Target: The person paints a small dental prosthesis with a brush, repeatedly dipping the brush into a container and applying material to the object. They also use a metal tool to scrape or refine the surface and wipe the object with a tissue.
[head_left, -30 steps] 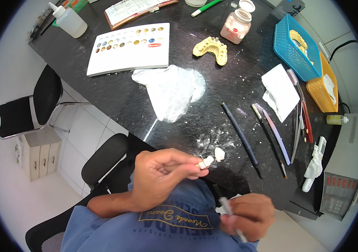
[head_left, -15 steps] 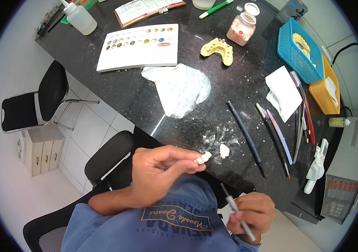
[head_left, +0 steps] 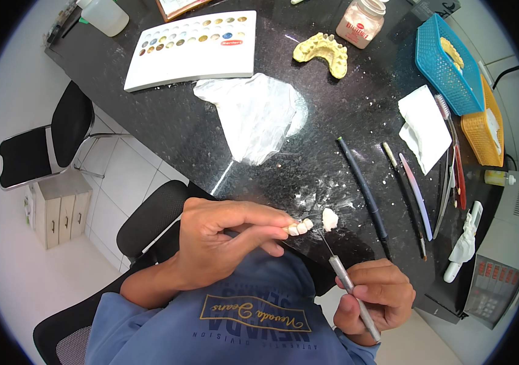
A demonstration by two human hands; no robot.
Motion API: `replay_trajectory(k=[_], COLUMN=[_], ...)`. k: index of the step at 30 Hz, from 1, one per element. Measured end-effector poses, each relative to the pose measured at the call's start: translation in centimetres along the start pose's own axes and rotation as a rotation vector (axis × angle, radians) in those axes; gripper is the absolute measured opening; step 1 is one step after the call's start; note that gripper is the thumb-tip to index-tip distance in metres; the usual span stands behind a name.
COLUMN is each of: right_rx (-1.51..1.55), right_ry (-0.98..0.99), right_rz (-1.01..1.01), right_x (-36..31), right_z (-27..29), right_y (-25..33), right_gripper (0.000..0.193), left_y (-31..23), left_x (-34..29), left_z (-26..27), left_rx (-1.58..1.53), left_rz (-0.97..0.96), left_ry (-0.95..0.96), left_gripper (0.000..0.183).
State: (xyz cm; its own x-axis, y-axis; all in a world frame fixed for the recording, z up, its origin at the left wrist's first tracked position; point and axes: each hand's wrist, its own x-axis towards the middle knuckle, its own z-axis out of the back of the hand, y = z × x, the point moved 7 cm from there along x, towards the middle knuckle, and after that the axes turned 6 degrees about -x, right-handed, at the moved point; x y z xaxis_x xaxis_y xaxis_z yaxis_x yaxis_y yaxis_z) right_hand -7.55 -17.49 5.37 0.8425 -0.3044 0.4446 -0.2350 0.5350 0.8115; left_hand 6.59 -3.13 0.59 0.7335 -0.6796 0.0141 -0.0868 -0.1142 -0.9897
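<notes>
Between the thumb and fingers of my left hand is a short row of white false teeth, a dental bridge, sticking out to the right. My right hand grips a slim metal dental carving tool like a pen. Its thin tip points up and left, just below and right of the bridge; I cannot tell whether it touches. A small white lump lies on the black tabletop right of the bridge, with white powder scattered around it.
A yellow dental cast and a jar of pinkish powder stand farther back. Left of them are a white palette and crumpled white tissue. Brushes, including a dark one, and blue and yellow baskets lie right.
My right hand has raised the carving tool, bringing its tip up close to the bridge. The left hand still holds the bridge, turned slightly. The whole view has shifted a little.
</notes>
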Motion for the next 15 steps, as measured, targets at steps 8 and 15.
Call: replay_trajectory(k=[8,15], right_rx=[-0.035,-0.055], right_ry=[0.016,0.049], right_rz=[-0.005,-0.015], right_x=[0.20,0.23], right_z=[-0.35,-0.57], right_y=[0.13,0.03], right_gripper=[0.040,0.041], left_y=[-0.50,-0.52], left_x=[0.10,0.09], left_z=[-0.38,-0.35], left_rx=[0.098,0.104], left_rz=[-0.091,-0.098], left_ry=[0.049,0.049], left_gripper=[0.007,0.007])
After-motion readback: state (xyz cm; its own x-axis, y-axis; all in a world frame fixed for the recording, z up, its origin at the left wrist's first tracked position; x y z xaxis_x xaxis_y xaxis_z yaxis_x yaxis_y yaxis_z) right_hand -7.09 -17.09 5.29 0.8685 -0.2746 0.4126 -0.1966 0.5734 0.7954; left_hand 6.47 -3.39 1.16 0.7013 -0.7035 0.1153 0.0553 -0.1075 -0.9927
